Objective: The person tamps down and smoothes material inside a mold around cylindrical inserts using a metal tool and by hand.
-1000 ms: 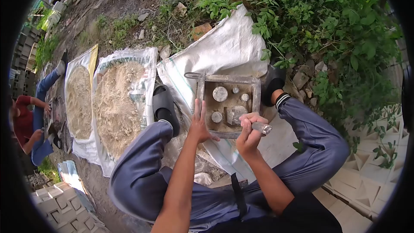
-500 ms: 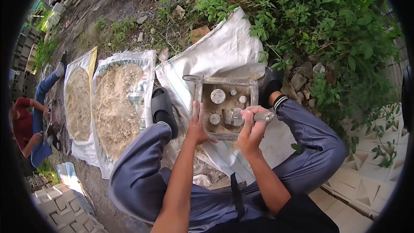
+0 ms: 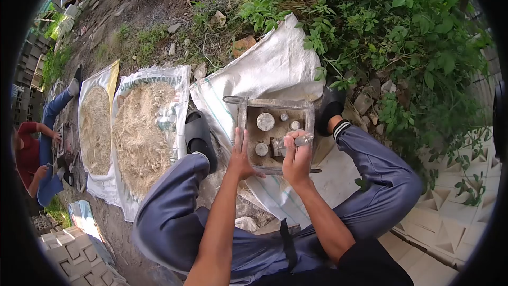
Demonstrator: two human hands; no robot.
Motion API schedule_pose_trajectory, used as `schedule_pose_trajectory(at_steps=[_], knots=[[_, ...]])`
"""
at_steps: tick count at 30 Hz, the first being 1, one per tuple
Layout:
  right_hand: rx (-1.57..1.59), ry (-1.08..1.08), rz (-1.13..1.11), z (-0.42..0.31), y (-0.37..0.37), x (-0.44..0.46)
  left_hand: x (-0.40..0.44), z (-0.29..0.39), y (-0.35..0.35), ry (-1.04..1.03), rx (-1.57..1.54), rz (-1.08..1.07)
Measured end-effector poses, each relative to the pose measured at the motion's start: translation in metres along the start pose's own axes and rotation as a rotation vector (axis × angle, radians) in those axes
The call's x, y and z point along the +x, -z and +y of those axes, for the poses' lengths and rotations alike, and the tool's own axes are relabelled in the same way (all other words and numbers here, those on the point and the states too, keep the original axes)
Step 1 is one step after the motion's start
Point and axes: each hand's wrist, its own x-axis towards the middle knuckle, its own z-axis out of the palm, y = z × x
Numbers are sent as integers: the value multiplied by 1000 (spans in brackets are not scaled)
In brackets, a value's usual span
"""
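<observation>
R fingers round tool, further L over box frame vs. prev.

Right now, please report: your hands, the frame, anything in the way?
Left hand open, touching frame. Right hand gripping tool. Frame lies on white sack. Round pieces near tool, possibly in the way.

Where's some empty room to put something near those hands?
The white woven sack looks bare beyond the square grey frame, toward the leafy green plants, and between the frame and the right blue-grey trouser leg. Inside it's crowded: pale round discs, plus a grey brush-like tool in the right hand. The left hand takes up the frame's near left corner.
</observation>
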Motion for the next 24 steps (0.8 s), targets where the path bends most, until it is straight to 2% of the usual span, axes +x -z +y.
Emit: schedule_pose_trajectory(at_steps=[2, 3, 4, 7, 8, 10, 11, 14, 15, 16, 18, 19, 22, 24], knots=[[200, -94, 69, -13, 0, -5, -4, -4, -4, -62, -15, 30], [303, -47, 147, -14, -2, -10, -4, -5, -5, -58, -16, 27], [305, -50, 145, -4, -6, -17, -3, -4, -4, -66, -16, 39], [-4, 115, 33, 13, -13, -16, -5, 2, -1, -35, -23, 8], [-2, 122, 33, 11, -11, -13, -4, 2, 1, 12, -25, -33], [179, -88, 33, -9, -5, -5, -3, -1, 0, -4, -13, -13], [222, -38, 111, -11, -4, -9, -3, -2, -2, -26, -2, -3], [241, 20, 57, 20, -10, -28, -4, 0, 0, -23, -1, 3], [55, 90, 43, 17, -10, -19, -4, 2, 0, -29, -4, 8], [54, 99, 44, 10, -7, -9, -4, 2, 0, -9, 5, -13], [212, -130, 2, -5, -2, 2, -2, -1, 0, 24, 15, -30], [219, -57, 81, -8, 1, 1, -2, -3, -2, 2, 9, -11], [315, -32, 133, 8, -4, -18, -6, -4, -5, -16, 16, -3], [195, -77, 62, 19, -7, -15, -3, 0, -2, -29, 29, 5]])
